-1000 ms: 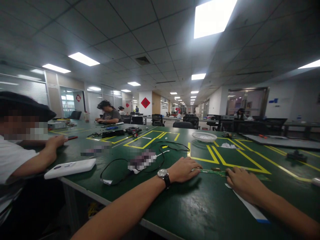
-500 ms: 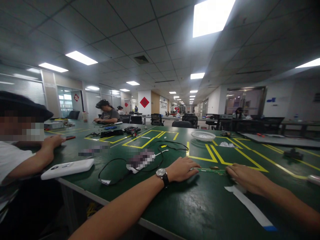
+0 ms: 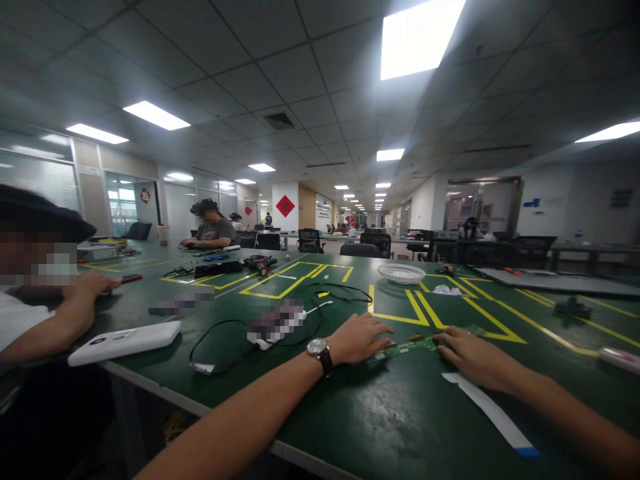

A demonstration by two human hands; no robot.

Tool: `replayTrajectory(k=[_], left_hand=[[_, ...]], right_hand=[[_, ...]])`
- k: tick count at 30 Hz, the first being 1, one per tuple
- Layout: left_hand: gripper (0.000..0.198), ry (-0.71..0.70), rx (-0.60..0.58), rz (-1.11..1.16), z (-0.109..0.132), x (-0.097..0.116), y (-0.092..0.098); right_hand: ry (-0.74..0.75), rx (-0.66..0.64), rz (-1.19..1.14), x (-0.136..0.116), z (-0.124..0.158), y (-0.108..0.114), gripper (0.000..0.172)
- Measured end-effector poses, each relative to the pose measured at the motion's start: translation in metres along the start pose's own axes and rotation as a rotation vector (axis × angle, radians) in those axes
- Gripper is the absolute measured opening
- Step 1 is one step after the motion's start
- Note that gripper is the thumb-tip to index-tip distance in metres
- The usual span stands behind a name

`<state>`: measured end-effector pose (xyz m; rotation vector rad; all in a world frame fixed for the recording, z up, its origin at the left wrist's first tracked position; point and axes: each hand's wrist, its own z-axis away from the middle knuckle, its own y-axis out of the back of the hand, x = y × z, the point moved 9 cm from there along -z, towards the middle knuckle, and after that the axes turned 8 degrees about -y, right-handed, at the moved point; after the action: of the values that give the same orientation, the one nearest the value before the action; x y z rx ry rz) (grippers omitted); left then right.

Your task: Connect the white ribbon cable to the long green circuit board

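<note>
A long, narrow green circuit board (image 3: 411, 346) lies at a slant just over the green table, between my two hands. My left hand (image 3: 361, 337), with a watch on its wrist, is closed, thumb and fingers on the board's left end. Farther right, my right hand (image 3: 470, 353) grips the board near its other end, which sticks out past the fingers. Below my right hand a white paper strip (image 3: 487, 408) with a blue tip rests on the table. Part of the board is hidden behind the fingers.
A white basket (image 3: 401, 273) stands beyond my hands. To the left are a black cable (image 3: 220, 321), a blurred-out device (image 3: 277, 325) and a white case (image 3: 125, 342). Another person's hand (image 3: 95, 283) is at the far left. Crumpled white paper (image 3: 448, 290) lies behind the board.
The circuit board has turned from nearly level to a slant, its right end raised and now showing past my right hand. Both hands remain on it. The whole view has shifted slightly.
</note>
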<state>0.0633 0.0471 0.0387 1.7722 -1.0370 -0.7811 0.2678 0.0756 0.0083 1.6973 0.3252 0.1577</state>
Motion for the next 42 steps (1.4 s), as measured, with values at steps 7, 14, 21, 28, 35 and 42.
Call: replayTrajectory(k=[7, 14, 21, 28, 35, 42], left_hand=[[0.033, -0.005, -0.031, 0.031, -0.001, -0.001, -0.008], [0.04, -0.041, -0.12, 0.133, -0.001, 0.008, -0.015], [0.041, -0.055, -0.123, 0.144, -0.001, 0.013, -0.015], [0.037, -0.033, -0.112, 0.112, -0.001, 0.012, -0.014], [0.037, -0.064, -0.148, 0.14, -0.002, 0.015, -0.017], [0.039, -0.067, -0.15, 0.139, -0.002, 0.015, -0.021]], right_hand=[[0.279, -0.184, -0.277, -0.073, 0.025, 0.008, 0.046], [0.252, 0.022, -0.138, -0.086, 0.022, 0.038, 0.032], [-0.191, -0.045, 0.176, 0.0, 0.02, 0.037, 0.047], [-0.282, -0.07, 0.249, 0.008, 0.02, 0.029, 0.036], [-0.064, -0.077, -0.02, -0.014, 0.018, 0.022, 0.022], [0.119, -0.052, -0.235, -0.058, 0.02, 0.02, 0.029]])
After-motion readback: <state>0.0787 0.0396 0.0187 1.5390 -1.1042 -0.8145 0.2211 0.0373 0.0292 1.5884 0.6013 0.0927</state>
